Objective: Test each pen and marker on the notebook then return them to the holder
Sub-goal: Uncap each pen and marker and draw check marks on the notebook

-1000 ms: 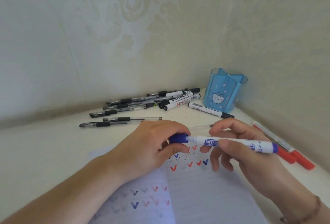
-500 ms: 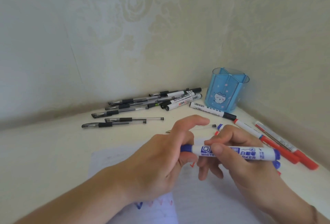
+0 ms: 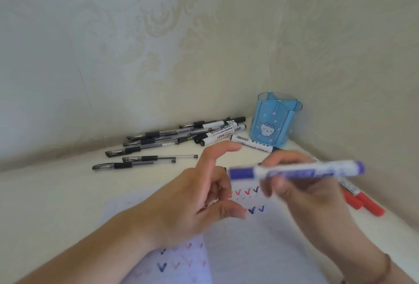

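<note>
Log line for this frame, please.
right hand grips capped blue marker | left hand open | holder empty

The right hand (image 3: pixel 301 184) grips a capped blue marker (image 3: pixel 297 171) above the notebook (image 3: pixel 260 249); the left hand (image 3: pixel 199 200) hangs loose.

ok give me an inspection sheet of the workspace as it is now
surface: pale desk set in a wall corner
job's things: blue whiteboard marker, capped, blurred; notebook open, with red and blue ticks; blue pen holder upright
clutter: black gel pens and whiteboard markers lying loose; red markers beside right wall
grippers: right hand grips the marker; left hand open, holds nothing
cables: nothing seen
surroundings: patterned wallpaper
</note>
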### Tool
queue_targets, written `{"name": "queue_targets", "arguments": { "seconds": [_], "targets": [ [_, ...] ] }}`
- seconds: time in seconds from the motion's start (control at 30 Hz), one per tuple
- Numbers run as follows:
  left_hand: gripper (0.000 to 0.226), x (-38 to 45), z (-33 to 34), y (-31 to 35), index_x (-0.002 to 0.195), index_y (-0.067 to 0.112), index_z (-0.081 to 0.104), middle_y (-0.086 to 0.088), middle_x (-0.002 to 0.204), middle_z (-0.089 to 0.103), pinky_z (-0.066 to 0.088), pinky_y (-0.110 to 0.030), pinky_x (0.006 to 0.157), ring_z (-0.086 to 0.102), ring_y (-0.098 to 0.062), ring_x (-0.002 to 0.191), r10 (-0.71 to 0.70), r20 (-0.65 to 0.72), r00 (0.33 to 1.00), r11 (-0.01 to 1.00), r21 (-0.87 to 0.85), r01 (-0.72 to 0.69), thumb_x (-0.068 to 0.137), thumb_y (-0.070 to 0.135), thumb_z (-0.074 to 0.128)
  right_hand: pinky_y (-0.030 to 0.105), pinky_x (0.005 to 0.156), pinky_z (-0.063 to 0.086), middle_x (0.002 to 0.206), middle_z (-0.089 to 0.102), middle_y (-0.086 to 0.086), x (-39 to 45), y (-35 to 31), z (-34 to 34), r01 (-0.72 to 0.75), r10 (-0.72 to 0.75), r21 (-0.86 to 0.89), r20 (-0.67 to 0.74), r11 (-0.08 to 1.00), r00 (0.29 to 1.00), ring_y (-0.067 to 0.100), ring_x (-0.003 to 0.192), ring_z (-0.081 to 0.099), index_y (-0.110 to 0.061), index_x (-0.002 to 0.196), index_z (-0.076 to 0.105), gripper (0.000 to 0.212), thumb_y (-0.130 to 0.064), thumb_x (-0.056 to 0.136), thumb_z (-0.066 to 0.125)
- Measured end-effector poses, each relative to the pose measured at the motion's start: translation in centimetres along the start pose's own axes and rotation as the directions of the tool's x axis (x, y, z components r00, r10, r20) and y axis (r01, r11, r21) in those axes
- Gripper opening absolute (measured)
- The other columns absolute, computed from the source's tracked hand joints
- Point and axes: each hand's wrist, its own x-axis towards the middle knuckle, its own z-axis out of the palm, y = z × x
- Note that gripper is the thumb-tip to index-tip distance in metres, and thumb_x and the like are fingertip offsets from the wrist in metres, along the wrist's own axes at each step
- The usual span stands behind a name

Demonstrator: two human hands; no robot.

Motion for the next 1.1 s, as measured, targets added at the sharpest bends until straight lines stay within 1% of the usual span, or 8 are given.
{"name": "queue_targets", "arguments": {
  "seconds": [0.03,0.13,0.23,0.33,0.6,0.73,0.87,1.1],
  "targets": [
    [0.061,0.0,-0.2,-0.3,0.137,0.044,0.018,0.009,0.077,0.053,0.045,-0.036,0.06,0.048,-0.018,0.061,-0.02,-0.02,1.0,0.997,0.075,0.021,0.09,0.056,0.054,0.023,0.063,0.049,0.083,0.067,-0.004,-0.4,-0.1,0.6,0.023,-0.005,0.16,-0.112,0.987,0.994,0.018,0.067,0.057,-0.029,0.084,0.067,0.029,-0.056,0.075,0.07],
    [0.03,0.0,-0.7,-1.4,0.128,0.042,0.042,0.014,0.075,0.054,0.042,-0.024,0.064,0.049,-0.004,0.068,0.009,-0.082,0.997,0.923,0.385,0.024,0.098,0.039,0.046,0.034,0.067,0.05,0.09,0.07,-0.009,0.3,1.6,-3.2,-0.108,0.021,-0.288,-0.287,0.952,0.958,0.019,0.079,0.065,-0.028,0.093,0.054,0.012,-0.04,0.092,0.051],
    [0.02,0.0,-0.8,-1.6,0.105,0.039,0.059,0.018,0.061,0.043,0.034,-0.013,0.06,0.043,0.007,0.064,0.034,-0.062,0.997,0.86,0.51,0.002,0.092,0.027,0.05,0.038,0.06,0.051,0.066,0.066,-0.005,0.4,3.4,-5.8,-0.359,0.211,-0.693,-0.293,0.625,0.933,0.018,0.062,0.062,-0.031,0.106,0.047,0.025,-0.051,0.091,0.044],
    [0.009,0.1,-0.8,-1.6,0.093,0.036,0.064,0.022,0.061,0.035,0.034,-0.016,0.058,0.038,0.006,0.065,0.078,-0.008,0.997,0.844,0.533,-0.062,0.088,0.031,0.058,0.035,0.062,0.053,0.073,0.065,-0.006,0.1,4.6,-6.4,-0.447,0.353,-0.816,-0.322,0.368,0.878,0.019,0.066,0.06,-0.038,0.101,0.053,0.026,-0.058,0.09,0.041],
    [0.037,-0.3,-1.0,-1.9,0.109,0.04,0.062,0.022,0.106,0.051,0.042,-0.034,0.09,0.045,-0.004,0.1,-0.051,0.179,0.983,0.826,0.56,-0.059,0.081,0.064,0.059,0.034,0.072,0.053,0.078,0.058,-0.018,0.3,5.4,-6.0,-0.507,0.384,-0.784,-0.372,0.356,0.845,0.017,0.082,0.059,-0.038,0.093,0.061,0.019,-0.053,0.082,0.063],
    [0.045,-0.4,-1.1,-1.8,0.113,0.042,0.059,0.024,0.112,0.047,0.032,-0.028,0.094,0.039,0.0,0.104,-0.116,0.227,0.967,0.831,0.555,-0.03,0.078,0.071,0.055,0.035,0.075,0.05,0.093,0.06,-0.014,1.1,4.2,-4.4,-0.362,0.148,-0.832,-0.331,0.419,0.932,0.018,0.095,0.054,-0.034,0.105,0.065,0.022,-0.043,0.087,0.058],
    [0.048,-0.5,-1.1,-1.9,0.116,0.044,0.055,0.025,0.114,0.046,0.028,-0.022,0.094,0.038,0.002,0.105,-0.117,0.239,0.964,0.83,0.557,-0.037,0.077,0.072,0.054,0.03,0.076,0.045,0.121,0.06,-0.017,4.3,4.0,-1.7,-0.133,0.2,-0.966,-0.088,0.224,0.976,0.013,0.115,0.046,-0.038,0.119,0.058,0.027,-0.033,0.095,0.048],
    [0.054,-0.7,-1.5,-1.7,0.115,0.044,0.056,0.024,0.108,0.051,0.035,-0.028,0.091,0.044,0.0,0.101,-0.091,0.251,0.964,0.835,0.547,-0.063,0.073,0.079,0.055,0.032,0.067,0.035,0.112,0.062,0.001,8.7,5.0,2.2,0.181,0.315,-0.973,0.128,-0.144,0.941,0.026,0.106,0.058,-0.016,0.113,0.058,0.026,-0.006,0.09,0.052]
  ]
}}
